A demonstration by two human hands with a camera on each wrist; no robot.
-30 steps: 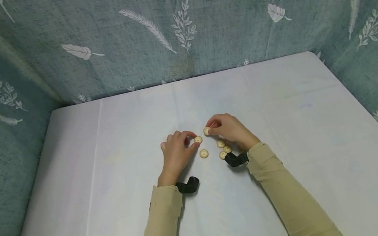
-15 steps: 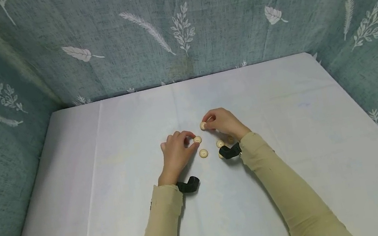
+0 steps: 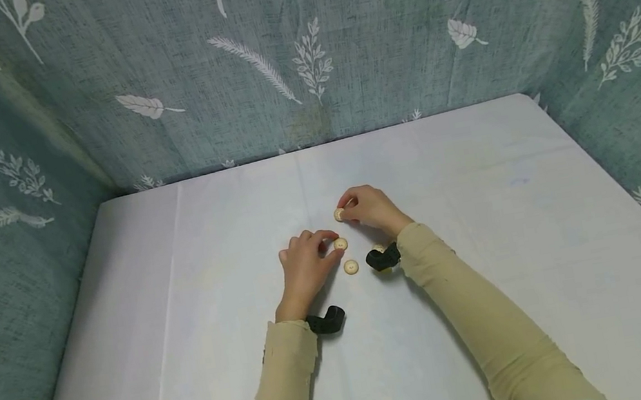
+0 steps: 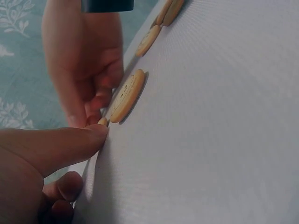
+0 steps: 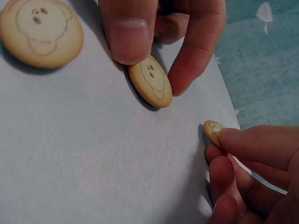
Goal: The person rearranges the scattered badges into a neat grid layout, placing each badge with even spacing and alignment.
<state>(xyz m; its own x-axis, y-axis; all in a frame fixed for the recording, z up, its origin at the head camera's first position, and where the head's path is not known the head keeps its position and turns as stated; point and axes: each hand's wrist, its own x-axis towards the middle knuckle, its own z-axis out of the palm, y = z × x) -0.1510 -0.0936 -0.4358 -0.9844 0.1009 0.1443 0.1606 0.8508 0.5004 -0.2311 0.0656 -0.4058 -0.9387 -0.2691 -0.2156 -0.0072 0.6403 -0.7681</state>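
A round wooden button with a drawn bear face is pinched between the thumb and forefinger of my left hand, low over the white cloth. Farther back, my right hand pinches a second wooden button by its edge; in the right wrist view this button is partly covered by the thumb. A third button lies flat, nearer to me than the left fingertips. In the left wrist view the thumb hides most of the left hand's button.
More wooden buttons lie below the right wrist, partly hidden by its black camera mount. White cloth covers the table. A green leaf-patterned curtain stands behind the table and at both sides.
My right hand has moved left and away from me with its button, from beside the left hand's button to beyond it. The left hand keeps its pinch.
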